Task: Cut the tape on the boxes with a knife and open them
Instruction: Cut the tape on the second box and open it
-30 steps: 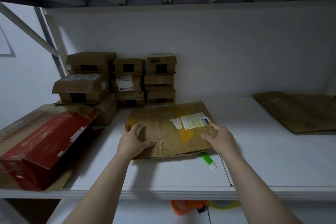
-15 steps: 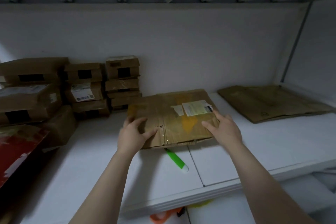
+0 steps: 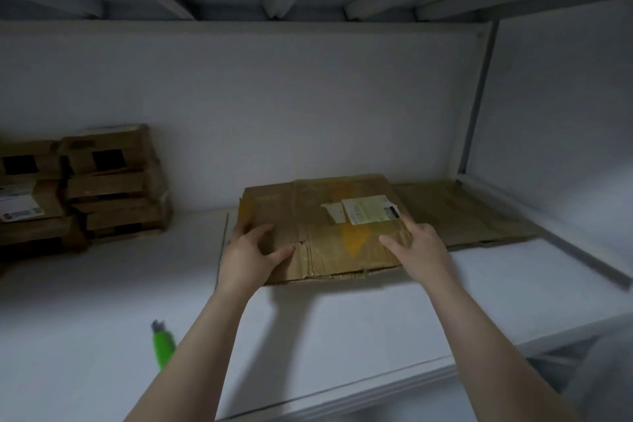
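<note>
My left hand [image 3: 251, 250] lies over the near-left corner of the flattened box [image 3: 325, 216], thumb splayed across its top and fingers bent toward its left edge; whether they hook under that edge I cannot tell. My right hand [image 3: 423, 250] rests on the box's right side with fingers straight and apart, the forefinger reaching toward the white label [image 3: 366, 211], pressing rather than pinching. Between the two hands the cardboard lies flat on the shelf [image 3: 342, 319], toward the rear and right of middle, its long axis running left to right and its right end overlapping a second flattened sheet [image 3: 479, 212] that fills the rear-right corner. This one looks already opened and collapsed, so I judge I am only stowing it on that pile. What matters next lies the other way. The green knife [image 3: 163, 346] sits near the shelf's front edge, just left of my left forearm, its long axis running roughly front to back with the dark tip pointing rearward. The stack of taped boxes [image 3: 113, 181] stands in the rear-left corner, well apart from both hands. Both are on my left side, so the left hand is the nearer one, though reaching the knife means drawing back toward the front edge first.
</note>
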